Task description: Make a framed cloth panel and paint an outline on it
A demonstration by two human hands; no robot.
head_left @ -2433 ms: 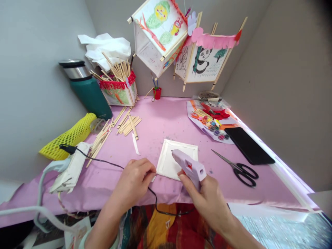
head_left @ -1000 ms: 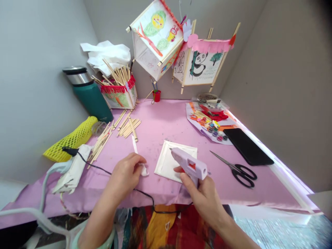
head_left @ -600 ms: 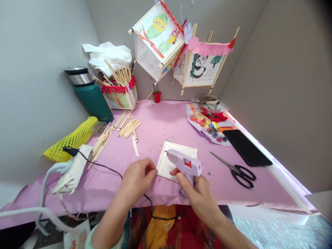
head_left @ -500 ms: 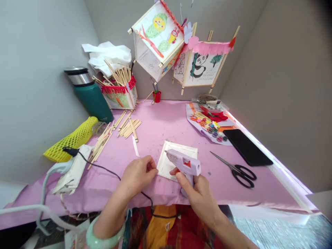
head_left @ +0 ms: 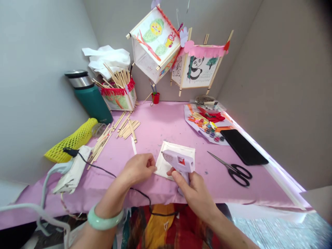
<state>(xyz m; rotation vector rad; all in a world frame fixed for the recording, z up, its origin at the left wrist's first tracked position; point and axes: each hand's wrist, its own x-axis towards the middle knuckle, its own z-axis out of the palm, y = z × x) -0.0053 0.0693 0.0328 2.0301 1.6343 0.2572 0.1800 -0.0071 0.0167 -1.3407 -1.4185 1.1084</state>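
Note:
A lilac glue gun (head_left: pixel 178 159) is gripped in my right hand (head_left: pixel 193 185), its nozzle pointing left over a square white panel (head_left: pixel 162 167). The panel has raised edges and lies on the pink-covered table (head_left: pixel 166 124). At the panel's left edge, my left hand (head_left: pixel 138 168) has its fingers pinched together on the panel's lower left corner. A thin white strip (head_left: pixel 134 146) lies just beyond that hand. A black cord (head_left: pixel 147 197) runs under my left wrist toward the table's front edge.
Black scissors (head_left: pixel 233 169) and a black phone (head_left: pixel 243 147) lie at the right. Wooden sticks (head_left: pixel 128 128), a power strip (head_left: pixel 74 173) and a teal bottle (head_left: pixel 90 100) are at the left. Paper lanterns (head_left: pixel 155 41) hang at the back; small paint pots (head_left: pixel 214 133) sit back right.
The view has shifted slightly, so most objects appear a little farther left. Both hands keep nearly the same pose, and the glue gun remains over the panel.

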